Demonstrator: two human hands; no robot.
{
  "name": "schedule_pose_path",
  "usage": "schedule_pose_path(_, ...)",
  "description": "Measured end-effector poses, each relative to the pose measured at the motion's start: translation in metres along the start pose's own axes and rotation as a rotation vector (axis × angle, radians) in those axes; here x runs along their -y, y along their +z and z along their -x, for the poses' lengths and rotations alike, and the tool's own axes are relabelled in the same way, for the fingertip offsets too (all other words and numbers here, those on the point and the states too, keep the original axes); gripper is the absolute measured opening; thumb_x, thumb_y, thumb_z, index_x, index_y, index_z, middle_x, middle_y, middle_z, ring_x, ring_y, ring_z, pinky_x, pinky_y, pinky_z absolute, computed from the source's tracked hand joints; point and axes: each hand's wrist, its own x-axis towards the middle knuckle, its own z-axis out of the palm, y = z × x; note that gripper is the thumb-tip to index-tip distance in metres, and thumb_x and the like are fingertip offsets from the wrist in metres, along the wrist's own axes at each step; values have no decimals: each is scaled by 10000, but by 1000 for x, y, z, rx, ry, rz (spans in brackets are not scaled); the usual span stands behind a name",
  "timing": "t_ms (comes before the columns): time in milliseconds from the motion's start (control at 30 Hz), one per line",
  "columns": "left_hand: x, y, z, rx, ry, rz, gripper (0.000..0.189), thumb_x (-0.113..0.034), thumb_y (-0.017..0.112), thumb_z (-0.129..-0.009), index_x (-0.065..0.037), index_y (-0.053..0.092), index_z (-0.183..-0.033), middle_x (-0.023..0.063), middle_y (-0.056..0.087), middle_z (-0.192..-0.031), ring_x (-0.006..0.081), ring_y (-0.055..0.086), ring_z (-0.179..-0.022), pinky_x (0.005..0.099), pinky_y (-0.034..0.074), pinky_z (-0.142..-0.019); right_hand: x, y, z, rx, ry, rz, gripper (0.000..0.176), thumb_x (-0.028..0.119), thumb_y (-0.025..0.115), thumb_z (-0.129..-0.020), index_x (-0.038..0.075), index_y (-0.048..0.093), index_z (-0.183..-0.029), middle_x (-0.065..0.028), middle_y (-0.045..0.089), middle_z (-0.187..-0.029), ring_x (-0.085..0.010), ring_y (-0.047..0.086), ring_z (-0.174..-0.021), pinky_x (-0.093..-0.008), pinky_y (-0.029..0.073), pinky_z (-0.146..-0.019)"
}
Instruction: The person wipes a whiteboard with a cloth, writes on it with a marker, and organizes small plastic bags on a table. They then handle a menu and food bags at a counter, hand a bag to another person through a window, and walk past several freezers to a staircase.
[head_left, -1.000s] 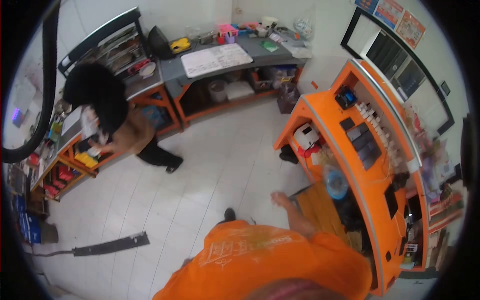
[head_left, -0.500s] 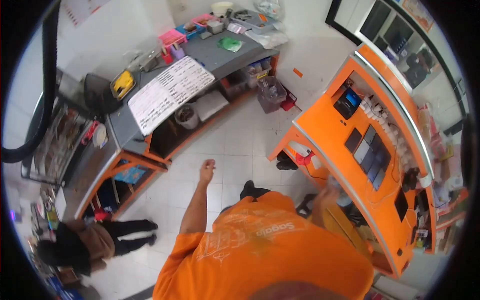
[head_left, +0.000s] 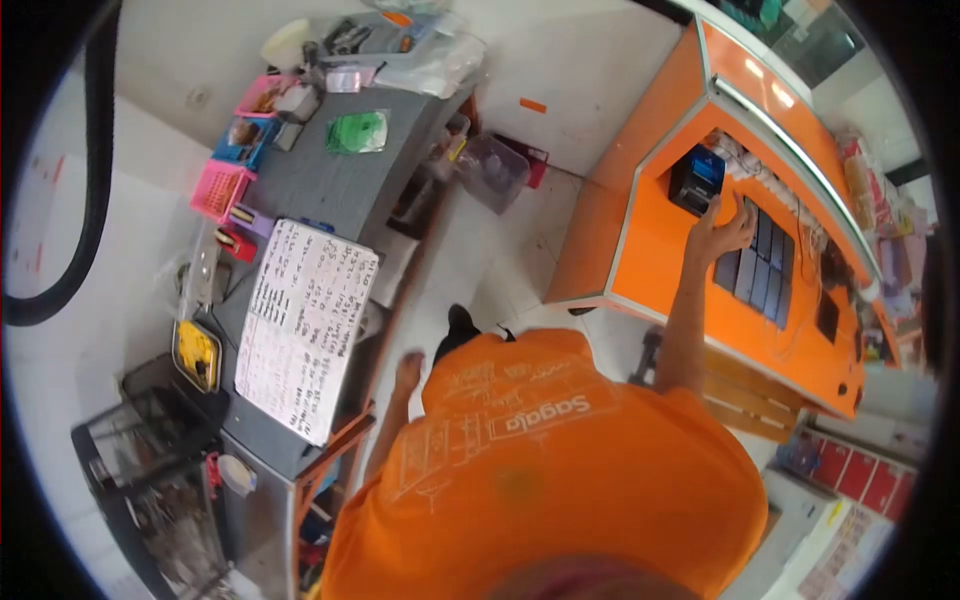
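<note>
My right hand [head_left: 722,238] is raised over the orange counter [head_left: 640,240], thumb and fingers apart with nothing between them. Beside its fingertips stands a black box-shaped device [head_left: 697,178] with a blue front. Several dark phones [head_left: 762,265] lie in rows just past the hand. Down by my side hangs my left hand [head_left: 408,372], small and blurred, its fingers not clear. It is nearest to a whiteboard [head_left: 310,330] covered in handwriting, which lies on the grey table [head_left: 345,190].
Along the table's back stand pink baskets [head_left: 220,188], a blue basket [head_left: 245,140] and a grey bin [head_left: 375,38] of tools. A green packet [head_left: 357,132] lies nearby. On the floor is a clear plastic bin [head_left: 492,172]. A wooden bench [head_left: 745,390] stands below the counter.
My view has turned and come closer to both work surfaces. My right hand has risen from low beside the counter to above it. The person at the left has left the view.
</note>
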Motion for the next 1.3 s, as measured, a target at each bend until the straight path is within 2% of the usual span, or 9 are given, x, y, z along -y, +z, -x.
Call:
schedule_pose_path(33, -87, -33, -30, 68, -248, 377, 289, -272, 524, -914, -35, 584, -1068, 68, 632, -926, 167, 595, -806, 319, 477, -717, 7, 6, -4, -7, 8, 21, 356, 290, 621, -844, 120, 554, -1150, -198, 353, -1298, -366, 297, -1176, -518, 240, -961)
schedule_pose_path(67, -114, -52, -78, 86, 135, 246, 319, -277, 536, -916, -11, 574, -1087, 62, 626, -960, 144, 577, -870, 298, 456, -778, 16, 15, -10, 30, 78, 39, 402, 312, 630, -838, 131, 534, -1183, -201, 325, -1326, -374, 269, -1205, -531, 234, -968)
schedule_pose_path(167, -298, -126, -158, 258, 340, 340, 382, -305, 501, -933, 19, 568, -1123, 124, 620, -1043, 180, 546, -1025, 287, 405, -914, 42, 32, -23, 121, 173, 77, 499, 365, 653, -815, 150, 499, -1238, -209, 279, -1368, -395, 217, -1253, -554, 222, -983)
schedule_pose_path(300, -512, -221, -177, 568, 1001, 516, 422, -325, 377, -960, 10, 601, -1084, 136, 627, -1032, 224, 569, -999, 331, 426, -872, 53, 78, -59, 51, 16, 163, 645, 474, 661, -792, 188, 419, -1318, -223, 237, -1406, -424, 177, -1289, -593, 241, -975)
schedule_pose_path(433, -615, -232, -153, 841, 1464, 903, 582, -444, 345, -954, 62, 633, -957, 162, 649, -944, 252, 605, -857, 339, 482, -720, 45, 128, -90, -58, -149, 175, 711, 539, 642, -777, 141, 409, -1319, -224, 240, -1410, -442, 197, -1286, -619, 243, -976)
schedule_pose_path(767, -669, -198, -173, 749, 1293, 1334, 394, -313, 425, -941, 36, 608, -943, 158, 579, -873, 272, 566, -769, 374, 481, -684, 6, 179, -95, -242, -205, 528, 494, 524, 590, -816, 156, 515, -1137, -85, 458, -1191, -326, 321, -1226, -554, 280, -1013)
schedule_pose_path(900, -693, -209, -244, 693, 557, 1743, 194, -290, 426, -924, -114, 508, -933, 9, 495, -680, 163, 449, -601, 279, 384, -577, 16, 177, -97, -214, -228, 444, 491, 503, 573, -837, 127, 488, -1140, -93, 435, -1192, -292, 300, -1243, -553, 224, -1052)
schedule_pose_path(1033, -698, -201, -266, 699, 1458, 618, 199, -176, 565, -824, -107, 606, -1006, 14, 583, -830, 165, 531, -705, 269, 371, -599, 9, 176, -96, -141, -173, 399, 490, 463, 567, -855, 118, 439, -1180, -114, 365, -1225, -318, 205, -1285, -567, 145, -1078)
schedule_pose_path(1300, -711, -198, -268, 589, 1818, 321, 236, -93, 660, -720, -148, 648, -949, 17, 585, -828, 176, 549, -712, 271, 384, -571, 17, 180, -95, -121, -134, 390, 460, 373, 550, -881, 104, 376, -1211, -126, 309, -1211, -300, 175, -1290, -578, 74, -1094)
